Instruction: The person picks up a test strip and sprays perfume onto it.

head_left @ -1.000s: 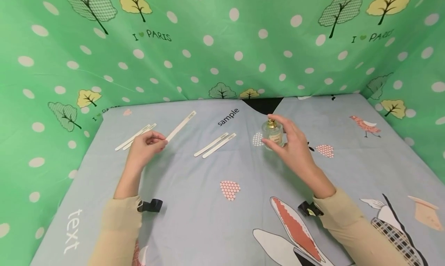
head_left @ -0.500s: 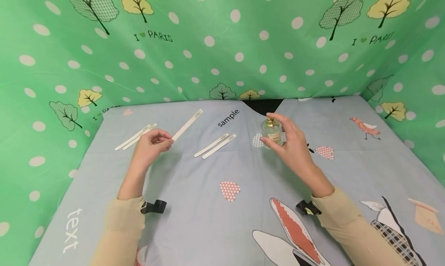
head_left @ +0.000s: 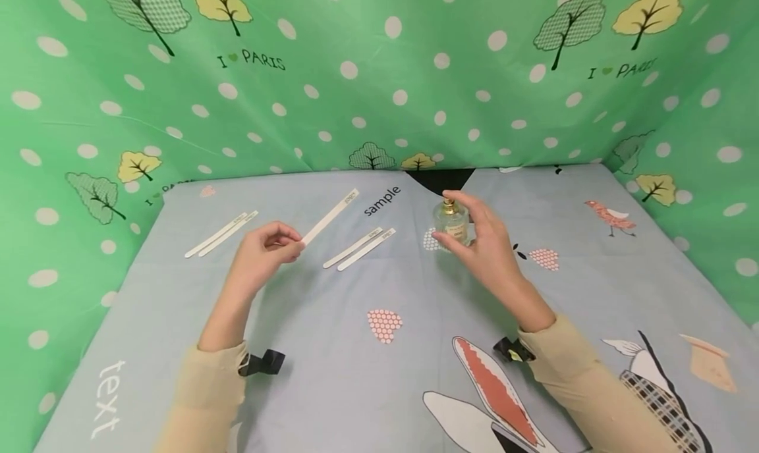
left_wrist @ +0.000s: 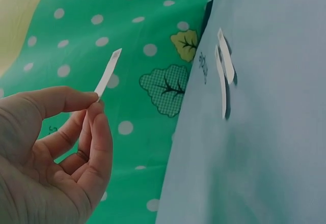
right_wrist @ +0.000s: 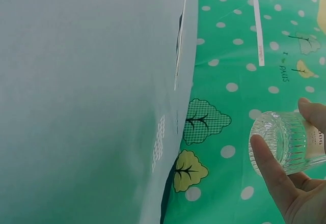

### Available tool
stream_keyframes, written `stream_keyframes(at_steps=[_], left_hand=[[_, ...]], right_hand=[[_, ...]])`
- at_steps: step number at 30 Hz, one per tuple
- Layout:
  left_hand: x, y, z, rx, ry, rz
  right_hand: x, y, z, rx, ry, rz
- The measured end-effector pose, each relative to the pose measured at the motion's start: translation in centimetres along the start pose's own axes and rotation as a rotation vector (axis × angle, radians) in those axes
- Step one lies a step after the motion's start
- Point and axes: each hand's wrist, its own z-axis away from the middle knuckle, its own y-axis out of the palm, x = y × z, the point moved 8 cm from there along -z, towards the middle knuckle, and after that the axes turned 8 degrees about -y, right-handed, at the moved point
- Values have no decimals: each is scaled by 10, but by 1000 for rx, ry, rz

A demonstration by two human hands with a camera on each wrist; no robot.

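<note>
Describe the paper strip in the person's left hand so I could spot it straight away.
On the grey cloth table, find the left hand near the middle. The paper strip it pinches slants up off the cloth toward the bottle; both pairs of strips lie flat.

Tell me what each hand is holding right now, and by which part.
The left hand pinches a white paper strip at its near end. The right hand grips a small glass perfume bottle around its body.

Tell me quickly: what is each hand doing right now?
Left hand: pinches a paper strip.
Right hand: grips a glass bottle.
</note>
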Motion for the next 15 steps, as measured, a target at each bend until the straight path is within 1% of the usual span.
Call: stream_keyframes(at_steps=[8, 15], left_hand=[[-11, 11, 7, 50, 15, 29], [-13, 22, 7, 73, 25, 13]], right_hand=[[-1, 4, -1, 10, 16, 2], [-2, 7, 0, 19, 16, -1]])
